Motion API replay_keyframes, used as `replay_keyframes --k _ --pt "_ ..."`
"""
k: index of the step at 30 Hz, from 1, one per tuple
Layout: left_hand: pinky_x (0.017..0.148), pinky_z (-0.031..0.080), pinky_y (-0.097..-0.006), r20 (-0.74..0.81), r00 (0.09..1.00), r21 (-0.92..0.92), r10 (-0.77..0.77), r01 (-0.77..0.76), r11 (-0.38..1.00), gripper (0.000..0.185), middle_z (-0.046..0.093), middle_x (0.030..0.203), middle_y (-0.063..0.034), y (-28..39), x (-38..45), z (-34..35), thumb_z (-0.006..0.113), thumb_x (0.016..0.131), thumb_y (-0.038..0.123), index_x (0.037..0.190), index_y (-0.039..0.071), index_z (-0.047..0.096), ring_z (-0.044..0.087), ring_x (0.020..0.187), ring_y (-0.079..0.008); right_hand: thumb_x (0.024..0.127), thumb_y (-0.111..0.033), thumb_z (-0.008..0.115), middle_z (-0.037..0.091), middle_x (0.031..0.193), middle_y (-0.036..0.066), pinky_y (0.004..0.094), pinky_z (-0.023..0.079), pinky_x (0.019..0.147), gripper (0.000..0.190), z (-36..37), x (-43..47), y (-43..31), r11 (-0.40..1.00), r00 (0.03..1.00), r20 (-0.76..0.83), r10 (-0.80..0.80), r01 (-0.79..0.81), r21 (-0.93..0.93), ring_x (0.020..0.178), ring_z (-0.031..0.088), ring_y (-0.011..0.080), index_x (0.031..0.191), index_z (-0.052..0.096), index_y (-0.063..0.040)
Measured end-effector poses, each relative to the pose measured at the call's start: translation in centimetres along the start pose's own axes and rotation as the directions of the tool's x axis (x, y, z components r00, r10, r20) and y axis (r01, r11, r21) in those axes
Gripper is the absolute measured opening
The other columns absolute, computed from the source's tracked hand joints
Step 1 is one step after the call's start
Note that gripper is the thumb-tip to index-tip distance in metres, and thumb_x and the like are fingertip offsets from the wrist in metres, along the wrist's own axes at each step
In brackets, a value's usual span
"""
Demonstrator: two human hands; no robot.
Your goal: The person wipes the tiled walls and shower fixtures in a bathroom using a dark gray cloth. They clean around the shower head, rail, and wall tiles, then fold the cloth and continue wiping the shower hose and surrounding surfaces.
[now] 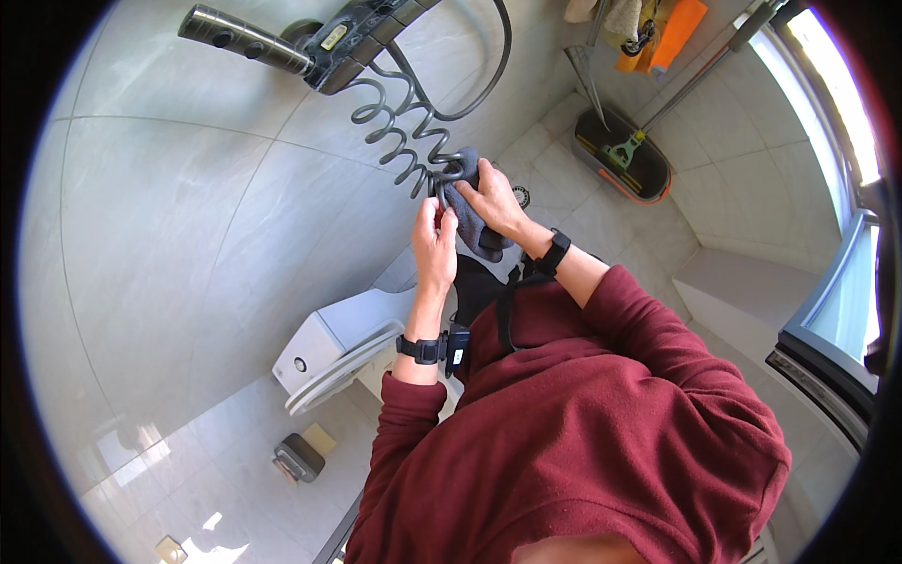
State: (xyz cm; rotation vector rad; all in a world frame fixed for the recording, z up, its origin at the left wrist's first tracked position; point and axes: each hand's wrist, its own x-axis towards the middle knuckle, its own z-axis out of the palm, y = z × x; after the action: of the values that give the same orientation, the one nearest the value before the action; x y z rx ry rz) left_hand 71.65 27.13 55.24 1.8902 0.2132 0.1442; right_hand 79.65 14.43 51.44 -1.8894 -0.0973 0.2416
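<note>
A dark grey cloth (473, 220) is held in my right hand (495, 202), bunched against the lower loops of a coiled dark hose (438, 151). My left hand (435, 241) pinches the bottom of the same hose between thumb and fingers, just left of the cloth. From there the coils rise to a dark shower fixture (338, 46) on the tiled wall. A brushed metal cylinder (243, 42) with two round buttons juts from its left end. The cloth and fingers partly hide the lowest loops.
A white toilet (328, 338) stands by the wall, left of my legs. A grey bucket (620, 158) with a mop (676, 99) sits in the far corner, below hanging cloths (673, 35). An open window sash (835, 303) projects at right. A small bin (301, 457) stands lower left.
</note>
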Motion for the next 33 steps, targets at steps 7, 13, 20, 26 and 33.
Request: replay_keyframes --k 7,13,20,26,33 --pt "0.068 0.042 -0.0313 -0.015 0.999 -0.093 -0.028 0.027 0.995 0.017 0.055 0.084 -0.0051 0.3 -2.4 1.5 0.052 0.103 0.018 0.101 0.001 0.054 0.048 0.075 -0.0142 0.096 -0.016 0.059 0.065 0.104 0.011 0.0334 0.051 0.086 0.036 -0.1 2.1 1.9 0.754 0.964 0.202 0.172 -0.261 0.602 0.094 0.061 0.0181 0.124 0.055 0.006" --pt "0.077 0.046 -0.0320 -0.216 0.973 -0.060 -0.080 0.068 0.996 0.020 0.061 0.093 -0.0089 -0.5 -0.8 1.1 0.053 0.105 0.018 0.108 -0.001 0.058 0.053 0.083 -0.0158 0.095 -0.009 0.059 0.059 0.123 0.011 0.0303 0.043 0.104 0.051 -0.3 -1.5 1.2 0.718 0.946 0.322 -0.020 -0.211 0.663 0.115 0.054 0.0170 0.142 0.042 0.003" --pt "0.074 0.047 -0.0264 0.019 0.972 -0.028 -0.234 0.234 0.972 0.018 0.063 0.086 -0.0022 -0.9 -0.3 -0.1 0.055 0.104 0.017 0.103 0.000 0.062 0.055 0.078 -0.0089 0.090 -0.006 0.064 0.061 0.120 0.015 0.0321 0.048 0.097 0.056 0.6 -1.8 1.3 0.820 0.984 0.127 0.123 -0.172 0.545 0.107 0.058 0.0188 0.139 0.042 0.009" --pt "0.072 0.049 -0.0298 0.006 0.994 0.017 -0.106 0.106 0.994 0.019 0.063 0.083 -0.0046 -0.7 0.1 0.5 0.055 0.104 0.018 0.100 0.000 0.060 0.058 0.075 -0.0116 0.084 -0.015 0.070 0.062 0.094 0.023 0.0410 0.050 0.078 0.046 0.0 -0.7 1.1 0.983 0.994 -0.073 -0.081 0.092 0.161 0.085 0.060 0.0269 0.117 0.050 0.009" --pt "0.074 0.052 -0.0325 0.053 0.992 -0.031 -0.112 0.114 0.993 0.021 0.069 0.093 -0.0106 1.8 -3.3 2.0 0.055 0.105 0.021 0.100 0.000 0.058 0.068 0.081 -0.0171 0.088 -0.026 0.073 0.070 0.092 0.014 0.0403 0.053 0.074 0.042 -2.3 6.6 3.7 0.899 0.950 -0.133 0.284 -0.215 0.381 0.082 0.063 0.0207 0.106 0.061 0.010"
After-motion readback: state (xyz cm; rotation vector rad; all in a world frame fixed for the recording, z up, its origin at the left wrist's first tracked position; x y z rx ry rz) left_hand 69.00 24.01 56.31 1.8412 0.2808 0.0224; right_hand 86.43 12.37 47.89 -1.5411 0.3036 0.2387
